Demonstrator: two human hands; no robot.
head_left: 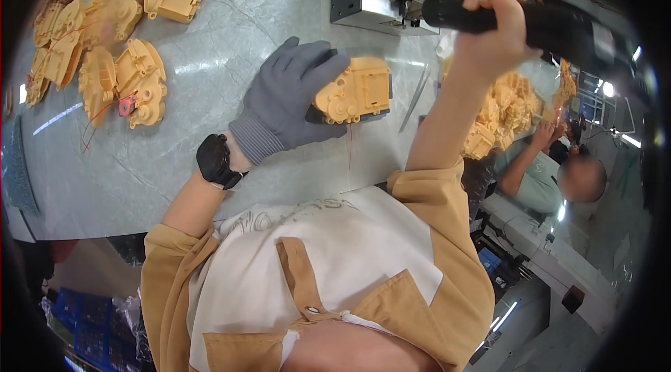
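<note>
My left hand [290, 92], in a grey knitted glove, is closed around the left side of a yellow plastic housing [362, 89]. The housing rests on a dark base, partly hidden by my hand, on the grey table. A thin red wire hangs from its near side. My bare right hand [500, 26] is raised at the upper right, its fingers wrapped round a black electric screwdriver [454, 14]. The screwdriver's front end points left, close to the front of a metal box-shaped screw feeder [381, 1].
Several yellow housings [143, 78], some with red wires, lie on the table's left side. More are heaped in a pile [503, 110] on the right. Metal tweezers [415, 98] lie right of the held housing. Another person [535, 173] works at the far right.
</note>
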